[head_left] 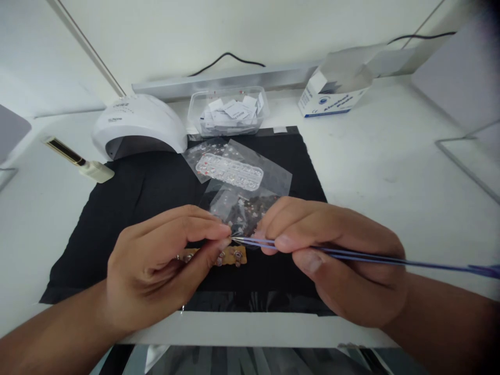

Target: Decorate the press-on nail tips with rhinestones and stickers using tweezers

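Blue tweezers (pixel 351 255) lie in my right hand (pixel 344 255), pinched between thumb and fingers. Their pale tips point left and meet the fingertips of my left hand (pixel 164 260). Thumb and index finger of that hand are pressed together; whatever may sit between them is too small to make out. Just below and behind the left fingertips is a yellowish strip (pixel 242 254) carrying several small jewelled pieces, partly covered by the hand. Beyond the hands, clear bags (pixel 279 174) of small gems and a clear compartment case (pixel 230 172) rest on a black cloth (pixel 128 192).
A white dome-shaped lamp (pixel 140 125) stands at the back left, beside a white bottle (pixel 97 172) with a brush wand. At the back are a clear bin (pixel 195 112) of paper packets and an open alcohol pads box (pixel 336 94). The table's front edge lies below the cloth.
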A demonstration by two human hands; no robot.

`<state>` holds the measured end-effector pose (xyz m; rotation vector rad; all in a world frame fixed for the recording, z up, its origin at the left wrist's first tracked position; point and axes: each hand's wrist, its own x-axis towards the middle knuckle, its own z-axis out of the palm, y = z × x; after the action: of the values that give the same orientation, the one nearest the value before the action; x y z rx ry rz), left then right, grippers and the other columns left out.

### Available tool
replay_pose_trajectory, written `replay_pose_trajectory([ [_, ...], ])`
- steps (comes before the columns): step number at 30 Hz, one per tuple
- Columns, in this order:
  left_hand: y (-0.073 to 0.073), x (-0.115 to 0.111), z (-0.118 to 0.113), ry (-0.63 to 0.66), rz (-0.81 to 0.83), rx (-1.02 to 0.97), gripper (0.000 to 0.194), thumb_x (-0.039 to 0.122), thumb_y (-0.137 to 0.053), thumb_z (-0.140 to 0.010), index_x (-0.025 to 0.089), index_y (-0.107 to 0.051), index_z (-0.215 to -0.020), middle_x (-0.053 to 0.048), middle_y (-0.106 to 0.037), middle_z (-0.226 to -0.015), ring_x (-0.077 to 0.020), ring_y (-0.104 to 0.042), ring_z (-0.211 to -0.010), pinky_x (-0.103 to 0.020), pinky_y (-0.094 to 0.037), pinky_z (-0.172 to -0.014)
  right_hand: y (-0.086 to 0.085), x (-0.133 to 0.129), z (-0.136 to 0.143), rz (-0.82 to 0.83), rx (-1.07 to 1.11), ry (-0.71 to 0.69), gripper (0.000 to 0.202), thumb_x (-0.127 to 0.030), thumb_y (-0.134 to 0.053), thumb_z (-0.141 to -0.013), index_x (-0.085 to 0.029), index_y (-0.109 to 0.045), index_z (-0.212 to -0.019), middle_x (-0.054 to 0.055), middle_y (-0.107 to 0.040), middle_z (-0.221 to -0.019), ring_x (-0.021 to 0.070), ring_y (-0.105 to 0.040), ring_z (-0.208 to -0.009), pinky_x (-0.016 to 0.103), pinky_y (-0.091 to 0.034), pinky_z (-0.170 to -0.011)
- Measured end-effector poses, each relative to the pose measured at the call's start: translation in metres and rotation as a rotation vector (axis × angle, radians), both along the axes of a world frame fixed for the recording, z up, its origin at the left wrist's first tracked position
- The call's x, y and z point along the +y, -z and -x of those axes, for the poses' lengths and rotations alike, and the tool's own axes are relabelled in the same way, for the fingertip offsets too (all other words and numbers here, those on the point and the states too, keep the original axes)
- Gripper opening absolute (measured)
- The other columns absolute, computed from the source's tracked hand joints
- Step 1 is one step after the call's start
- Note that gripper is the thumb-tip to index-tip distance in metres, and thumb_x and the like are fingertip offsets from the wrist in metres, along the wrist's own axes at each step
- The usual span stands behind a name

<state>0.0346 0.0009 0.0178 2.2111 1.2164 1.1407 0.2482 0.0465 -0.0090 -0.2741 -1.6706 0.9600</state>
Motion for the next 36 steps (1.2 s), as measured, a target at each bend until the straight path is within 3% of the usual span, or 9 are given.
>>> replay_pose_trajectory([
  [14, 0.0007, 0.0011, 0.0025, 0.034, 0.023, -0.035, 0.019, 0.004, -0.068, -0.086, 0.018, -0.07, -0.099, -0.003, -0.075, -0.094, -0.0138, -0.072, -0.084, -0.025, -0.061, -0.068, -0.0012, -0.0015, -0.0013, 0.029, -0.018, 0.004, 0.027, -0.002, -0.058, -0.077, -0.015, -0.072, -0.096, 0.008, -0.07, -0.077, 0.0195, -0.068, -0.068, 0.037, -0.06, -0.059],
  [21, 0.0005, 0.0016, 0.0002, 0.019, -0.003, 0.004, 0.023, 0.005, -0.068, -0.086, 0.021, -0.069, -0.102, -0.003, -0.075, -0.095, -0.0144, -0.071, -0.085, -0.028, -0.062, -0.07, -0.0033, -0.0037, -0.0025, 0.043, -0.023, -0.008, 0.021, -0.003, -0.056, -0.083, -0.014, -0.071, -0.093, 0.008, -0.069, -0.075, 0.0183, -0.067, -0.067, 0.035, -0.06, -0.06],
  [36, -0.0032, 0.0026, 0.0013, 0.062, 0.005, 0.004, 0.024, 0.0, -0.068, -0.084, 0.016, -0.071, -0.102, -0.003, -0.074, -0.098, -0.0104, -0.071, -0.09, -0.017, -0.06, -0.074, -0.0083, -0.0066, -0.0024, 0.04, -0.011, -0.001, 0.019, -0.004, -0.056, -0.082, -0.012, -0.071, -0.091, 0.01, -0.07, -0.074, 0.0193, -0.068, -0.067, 0.035, -0.06, -0.059],
])
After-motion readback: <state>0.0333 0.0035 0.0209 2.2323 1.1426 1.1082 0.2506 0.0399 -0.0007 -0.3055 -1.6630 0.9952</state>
